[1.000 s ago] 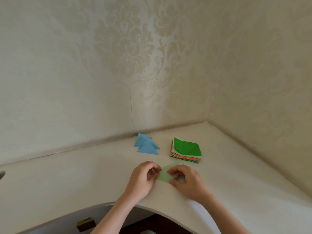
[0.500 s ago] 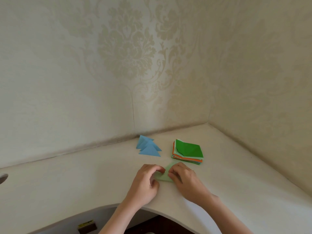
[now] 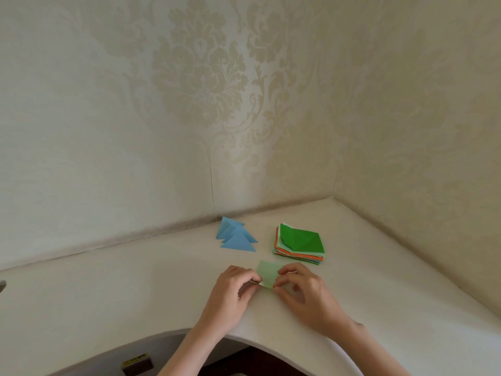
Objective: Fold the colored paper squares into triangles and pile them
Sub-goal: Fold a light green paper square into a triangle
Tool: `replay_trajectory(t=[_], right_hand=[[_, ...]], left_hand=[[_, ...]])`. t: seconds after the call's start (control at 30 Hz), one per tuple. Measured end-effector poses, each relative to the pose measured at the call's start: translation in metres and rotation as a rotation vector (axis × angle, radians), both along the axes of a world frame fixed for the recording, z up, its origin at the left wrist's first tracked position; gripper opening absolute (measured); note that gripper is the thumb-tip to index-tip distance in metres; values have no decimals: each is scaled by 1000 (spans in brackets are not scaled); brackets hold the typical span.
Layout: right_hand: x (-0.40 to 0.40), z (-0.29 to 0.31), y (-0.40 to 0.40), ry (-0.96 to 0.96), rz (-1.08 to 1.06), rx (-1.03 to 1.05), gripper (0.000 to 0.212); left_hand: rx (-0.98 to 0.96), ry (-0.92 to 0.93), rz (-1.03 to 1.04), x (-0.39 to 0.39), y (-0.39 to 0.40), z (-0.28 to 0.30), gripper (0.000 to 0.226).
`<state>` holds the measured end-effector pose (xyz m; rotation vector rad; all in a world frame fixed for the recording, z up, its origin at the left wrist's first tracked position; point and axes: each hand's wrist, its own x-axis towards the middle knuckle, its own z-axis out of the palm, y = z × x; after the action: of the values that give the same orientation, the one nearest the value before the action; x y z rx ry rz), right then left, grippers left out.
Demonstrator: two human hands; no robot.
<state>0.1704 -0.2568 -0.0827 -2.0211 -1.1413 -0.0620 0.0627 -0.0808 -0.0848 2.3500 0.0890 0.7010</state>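
A pale green paper (image 3: 267,275) lies on the white desk (image 3: 108,289) between my two hands. My left hand (image 3: 230,297) pinches its left corner with curled fingers. My right hand (image 3: 303,291) pinches its right side, fingers curled over the edge. Behind them to the left sits a pile of blue folded triangles (image 3: 235,237). To the right of that pile is a stack of coloured paper squares (image 3: 299,244) with a dark green sheet on top, one of its corners turned over.
Patterned wallpaper walls (image 3: 189,104) meet in a corner right behind the desk. The desk's curved front edge (image 3: 189,332) runs below my wrists, with a dark gap and a small yellow-topped object (image 3: 137,363) underneath.
Both hands have shifted slightly on the pale green paper, and more of its far part now shows flat between them. The piles have not moved.
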Motion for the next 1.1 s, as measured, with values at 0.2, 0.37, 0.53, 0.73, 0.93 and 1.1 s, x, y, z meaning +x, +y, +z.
replay_trajectory(t=[0.2, 0.37, 0.53, 0.73, 0.93, 1.1], right_hand=[[-5, -6, 7, 13, -46, 16, 15], [-5, -6, 13, -26, -67, 23, 13], [-4, -9, 19, -26, -180, 35, 15], [-6, -10, 24, -15, -236, 42, 21], [-4, -9, 22, 31, -225, 60, 22], [-3, -2, 21, 113, -192, -22, 23]], left_hand=[[-39, 42, 38, 0, 0, 0, 11], [-132, 67, 93, 5, -1, 0, 16], [-163, 74, 182, 14, -5, 1, 15], [-71, 83, 240, 19, -13, 3, 24], [-65, 89, 265, 20, -13, 2, 28], [-112, 104, 235, 18, -7, -1, 26]])
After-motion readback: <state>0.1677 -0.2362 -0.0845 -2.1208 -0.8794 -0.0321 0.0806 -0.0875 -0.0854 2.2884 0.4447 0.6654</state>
